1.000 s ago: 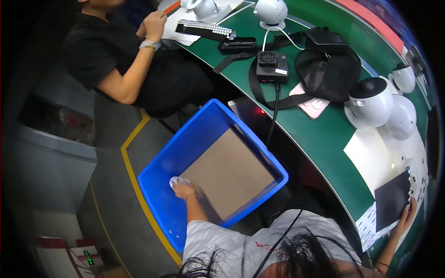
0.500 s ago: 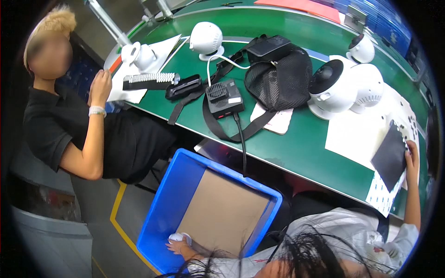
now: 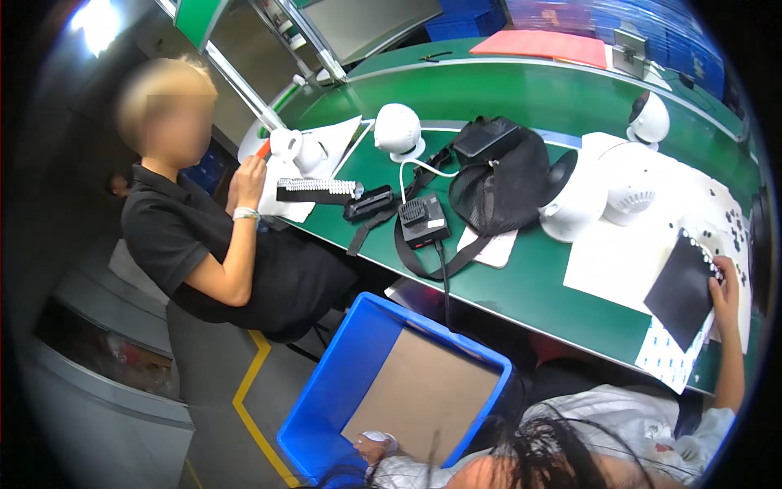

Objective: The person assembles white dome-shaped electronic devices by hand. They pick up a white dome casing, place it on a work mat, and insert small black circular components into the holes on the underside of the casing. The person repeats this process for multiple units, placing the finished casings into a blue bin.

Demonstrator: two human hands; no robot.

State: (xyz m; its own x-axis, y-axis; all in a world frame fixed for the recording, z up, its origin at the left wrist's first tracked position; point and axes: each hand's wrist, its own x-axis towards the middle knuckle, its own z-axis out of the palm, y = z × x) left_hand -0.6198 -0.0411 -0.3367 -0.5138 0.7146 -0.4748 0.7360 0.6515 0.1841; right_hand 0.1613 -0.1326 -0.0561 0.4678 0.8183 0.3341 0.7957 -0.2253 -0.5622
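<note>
While the left hand [image 3: 371, 450] is cupping a white rounded piece [image 3: 381, 438] within the blue bin [image 3: 330, 395], I'm favouring a light, level grip; the right hand [image 3: 724, 287] is touching the black sheet [image 3: 680, 292] just left of its fingers, possibly pinching, I can't tell.

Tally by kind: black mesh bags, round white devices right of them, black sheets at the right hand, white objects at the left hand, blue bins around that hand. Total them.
Black mesh bag: 1
Round white devices: 3
Black sheet: 1
White object: 1
Blue bin: 1
Total: 7
</note>
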